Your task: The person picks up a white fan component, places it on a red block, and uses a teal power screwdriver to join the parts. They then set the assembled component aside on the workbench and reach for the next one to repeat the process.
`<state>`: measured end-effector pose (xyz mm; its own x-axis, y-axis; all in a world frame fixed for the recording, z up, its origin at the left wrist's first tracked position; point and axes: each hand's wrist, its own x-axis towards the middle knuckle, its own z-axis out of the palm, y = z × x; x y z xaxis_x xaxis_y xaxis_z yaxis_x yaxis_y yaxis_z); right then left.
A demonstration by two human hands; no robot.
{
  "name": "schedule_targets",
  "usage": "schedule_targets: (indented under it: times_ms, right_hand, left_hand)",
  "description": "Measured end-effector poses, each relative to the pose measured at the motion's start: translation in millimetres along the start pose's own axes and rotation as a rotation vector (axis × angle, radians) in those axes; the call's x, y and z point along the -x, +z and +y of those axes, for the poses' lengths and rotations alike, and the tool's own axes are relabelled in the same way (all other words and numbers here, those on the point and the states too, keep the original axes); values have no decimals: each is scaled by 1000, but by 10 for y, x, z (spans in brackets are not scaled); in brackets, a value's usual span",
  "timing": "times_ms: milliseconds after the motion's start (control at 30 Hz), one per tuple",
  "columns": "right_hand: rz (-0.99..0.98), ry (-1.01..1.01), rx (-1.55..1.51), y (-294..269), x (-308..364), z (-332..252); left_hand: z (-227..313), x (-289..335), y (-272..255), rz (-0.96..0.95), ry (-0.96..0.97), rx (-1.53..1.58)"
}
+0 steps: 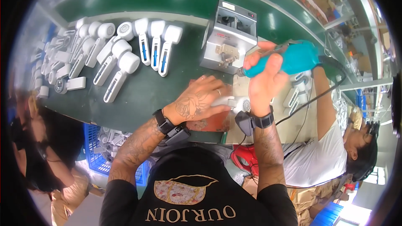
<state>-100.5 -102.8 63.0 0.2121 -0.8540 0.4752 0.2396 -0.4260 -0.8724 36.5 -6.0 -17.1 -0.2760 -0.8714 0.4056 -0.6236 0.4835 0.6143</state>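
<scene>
My right hand is wrapped round a teal electric screwdriver, held sideways. Its tip is close to the front of a grey metal screw feeder; whether they touch I cannot tell. On the bench, my left hand has its fingers closed on a white handheld device with a round grilled head, partly hidden by the fingers. Below that hand lies a worn red pad. Several similar white devices, some with blue strips in their handles, lie to the left.
A dark green bench carries more white parts at far left. A blue crate of parts stands below its edge. The screwdriver's black cable hangs at right. People sit on both sides; the right one's arm reaches onto the bench.
</scene>
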Motion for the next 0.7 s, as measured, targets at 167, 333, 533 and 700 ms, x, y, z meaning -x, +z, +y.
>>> schedule_targets:
  times_ms: [167, 333, 533, 700]
  right_hand:
    - [4, -17, 65, 121, -232, 177]
    - [-43, -90, 99, 246, -289, 438]
    - [-56, 16, 23, 252, -191, 394]
    - [-5, 111, -10, -14, 136, 47]
  left_hand:
    - [4, 0, 7, 25, -23, -1]
    - [-19, 17, 23, 50, 22, -13]
    - [-34, 19, 41, 52, 14, -46]
    - [-9, -6, 57, 60, -35, -41]
